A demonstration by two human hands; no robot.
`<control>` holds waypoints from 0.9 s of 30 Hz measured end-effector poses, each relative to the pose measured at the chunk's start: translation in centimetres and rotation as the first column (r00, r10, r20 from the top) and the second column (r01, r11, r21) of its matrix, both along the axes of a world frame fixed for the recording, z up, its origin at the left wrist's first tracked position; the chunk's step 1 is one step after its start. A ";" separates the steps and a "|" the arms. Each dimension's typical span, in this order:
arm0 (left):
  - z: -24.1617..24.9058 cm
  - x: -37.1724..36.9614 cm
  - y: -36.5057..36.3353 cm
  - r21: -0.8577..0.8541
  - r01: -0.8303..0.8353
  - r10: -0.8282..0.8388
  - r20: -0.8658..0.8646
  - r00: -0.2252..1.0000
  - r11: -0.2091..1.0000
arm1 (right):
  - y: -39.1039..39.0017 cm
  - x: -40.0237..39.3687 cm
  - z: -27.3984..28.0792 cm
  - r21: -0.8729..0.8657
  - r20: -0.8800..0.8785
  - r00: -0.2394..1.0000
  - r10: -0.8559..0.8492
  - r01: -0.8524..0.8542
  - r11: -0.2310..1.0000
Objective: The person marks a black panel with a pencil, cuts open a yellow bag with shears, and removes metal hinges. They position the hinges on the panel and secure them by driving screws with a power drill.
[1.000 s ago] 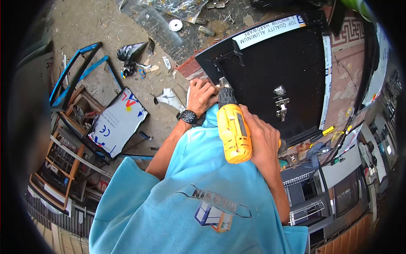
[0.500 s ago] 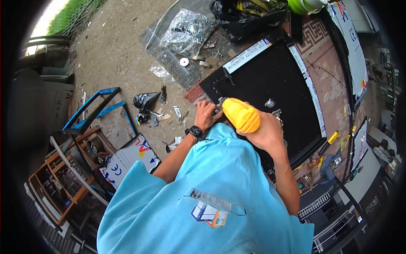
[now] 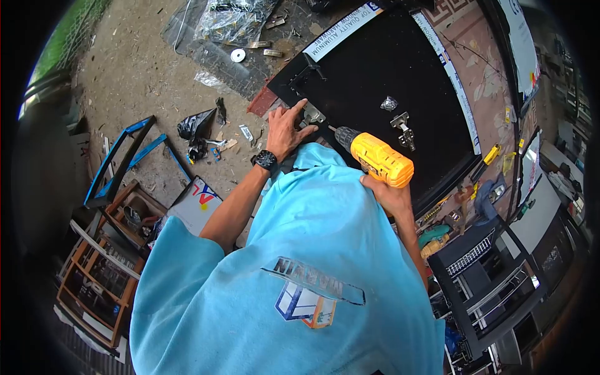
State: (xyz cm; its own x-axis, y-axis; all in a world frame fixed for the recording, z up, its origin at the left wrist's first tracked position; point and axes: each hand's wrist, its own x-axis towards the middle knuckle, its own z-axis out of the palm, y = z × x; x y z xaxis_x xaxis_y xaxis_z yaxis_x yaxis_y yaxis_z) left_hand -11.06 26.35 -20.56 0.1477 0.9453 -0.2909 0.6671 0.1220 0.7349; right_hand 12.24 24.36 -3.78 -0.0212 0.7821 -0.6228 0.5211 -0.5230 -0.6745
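Note:
My left hand [image 3: 286,132], with a black watch on its wrist, rests at the near left edge of a black panel [image 3: 375,69]. Its index finger and thumb are spread on either side of a metal hinge [image 3: 314,114], seemingly touching it. My right hand [image 3: 390,197] is wrapped round the grip of a yellow cordless drill [image 3: 381,161]. The drill's bit points left toward the hinge but stands apart from it. Farther right on the panel lie a second metal hinge [image 3: 404,130] and a small clear plastic packet [image 3: 389,103].
A black clamp [image 3: 310,69] stands on the panel's left edge. Beyond it lie a white roll [image 3: 238,55] and a clear plastic bag [image 3: 234,22]. A blue-and-black frame [image 3: 128,153] lies at left. A yellow-handled tool [image 3: 492,154] is at right.
The drill has drawn back to the right, away from my left hand, baring the hinge. My left fingers have spread. The view has shifted, so the surroundings sit higher and farther left.

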 end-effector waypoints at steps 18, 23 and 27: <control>-2.1 -0.2 -1.3 0.114 -0.086 0.075 0.097 0.992 0.990 | 2.5 -1.1 -1.5 0.034 -0.186 0.979 -0.083 0.091 0.995; -2.2 -0.4 -1.6 0.174 -0.090 0.071 0.116 0.991 0.981 | 3.8 -3.1 -1.4 0.031 -0.122 0.991 0.064 -0.060 0.998; -1.8 -0.4 -1.6 0.141 -0.125 0.102 0.158 0.982 0.982 | 4.1 -3.9 -1.5 -0.007 -0.097 0.993 0.059 -0.060 0.998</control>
State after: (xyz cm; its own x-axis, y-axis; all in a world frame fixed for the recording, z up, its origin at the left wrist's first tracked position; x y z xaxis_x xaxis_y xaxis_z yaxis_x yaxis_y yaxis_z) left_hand -11.48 24.79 -22.40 0.0677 0.9894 -0.1282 0.5366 0.0722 0.8408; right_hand 8.36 28.47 -5.23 -0.1282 0.7713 -0.6235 0.4839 -0.5001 -0.7182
